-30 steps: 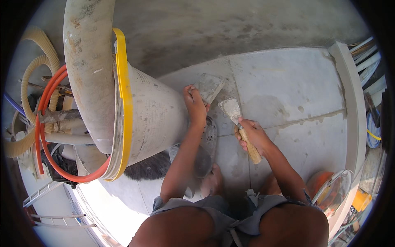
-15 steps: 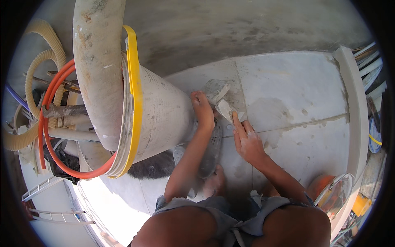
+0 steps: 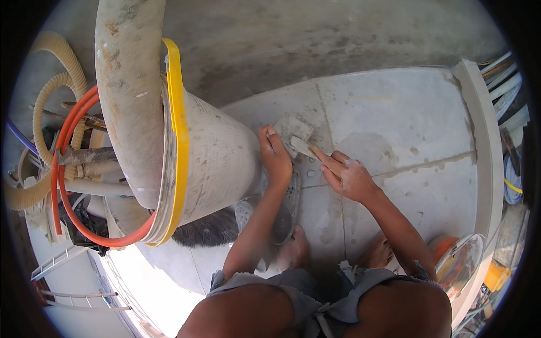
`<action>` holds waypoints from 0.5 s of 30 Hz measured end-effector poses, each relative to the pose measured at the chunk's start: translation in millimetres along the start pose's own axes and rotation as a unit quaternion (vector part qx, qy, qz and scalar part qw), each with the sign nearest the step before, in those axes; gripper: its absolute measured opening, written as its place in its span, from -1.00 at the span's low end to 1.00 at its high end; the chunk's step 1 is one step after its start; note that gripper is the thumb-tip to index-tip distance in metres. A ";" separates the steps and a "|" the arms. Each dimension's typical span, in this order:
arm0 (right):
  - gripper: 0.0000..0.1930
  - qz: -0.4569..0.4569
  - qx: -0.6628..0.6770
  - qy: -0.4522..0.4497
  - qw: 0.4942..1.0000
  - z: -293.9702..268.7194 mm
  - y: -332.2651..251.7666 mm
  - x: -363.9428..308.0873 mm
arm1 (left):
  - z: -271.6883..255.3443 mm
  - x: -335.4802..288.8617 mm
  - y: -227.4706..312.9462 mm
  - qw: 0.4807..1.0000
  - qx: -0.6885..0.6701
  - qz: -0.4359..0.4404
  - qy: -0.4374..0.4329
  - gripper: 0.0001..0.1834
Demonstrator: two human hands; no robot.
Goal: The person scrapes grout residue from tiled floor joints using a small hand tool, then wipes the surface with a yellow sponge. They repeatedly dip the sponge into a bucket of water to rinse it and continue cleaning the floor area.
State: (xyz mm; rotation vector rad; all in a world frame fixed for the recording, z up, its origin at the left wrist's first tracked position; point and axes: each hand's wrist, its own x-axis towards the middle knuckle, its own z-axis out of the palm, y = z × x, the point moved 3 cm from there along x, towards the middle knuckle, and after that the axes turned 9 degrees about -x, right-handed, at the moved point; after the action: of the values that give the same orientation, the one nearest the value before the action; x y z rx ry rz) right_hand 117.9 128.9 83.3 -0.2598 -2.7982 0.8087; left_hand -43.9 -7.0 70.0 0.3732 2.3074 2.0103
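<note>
Left hand (image 3: 275, 159): curled on wide scraper (image 3: 296, 128) at 1 o'clock; right hand (image 3: 351, 178): closed round wooden-handled scraper (image 3: 322, 155) at 10 o'clock, its blade (image 3: 301, 146) turned edge-on since 0.5 s ago, suggesting blade-to-blade work

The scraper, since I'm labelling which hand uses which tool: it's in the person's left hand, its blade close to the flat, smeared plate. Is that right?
Not quite: the head view shows the scraper in the right hand, not the left hand. Its blade is indeed close to the flat, smeared plate.
</note>
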 end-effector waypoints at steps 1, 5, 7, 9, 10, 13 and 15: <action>-0.44 0.031 -0.013 0.004 0.999 6.2 26.7 6.7 | -1.9 0.4 -5.2 1.000 -0.009 -0.026 0.003 -0.64; -0.47 0.070 0.021 0.105 0.992 -26.3 28.5 42.8 | -21.1 2.9 -22.7 0.997 -0.016 -0.069 0.016 -0.62; -0.50 0.012 0.059 0.238 0.969 -52.5 3.7 56.6 | -22.9 -1.1 -27.8 0.997 -0.016 -0.075 0.013 -0.60; -0.56 -0.007 0.080 0.294 0.952 -51.9 4.1 56.6 | -21.1 -3.8 -29.5 0.996 -0.017 -0.090 0.009 -0.58; -0.60 0.007 0.075 0.285 0.955 -36.6 21.7 47.3 | -11.7 -5.4 -27.6 0.995 -0.029 -0.094 0.006 -0.57; -0.71 0.138 0.058 0.105 0.983 -6.8 58.3 45.4 | -7.0 -11.0 -33.0 0.994 -0.037 -0.104 0.011 -0.55; -0.76 0.191 0.056 0.040 0.979 -7.3 65.0 50.2 | -14.1 -9.3 -37.8 0.994 -0.026 -0.104 0.017 -0.53</action>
State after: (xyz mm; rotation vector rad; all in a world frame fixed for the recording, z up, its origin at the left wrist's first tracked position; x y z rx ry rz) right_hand 78.5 198.1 62.0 -0.8093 -2.6500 1.0072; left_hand -43.1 -27.3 33.9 0.0917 2.2039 1.9847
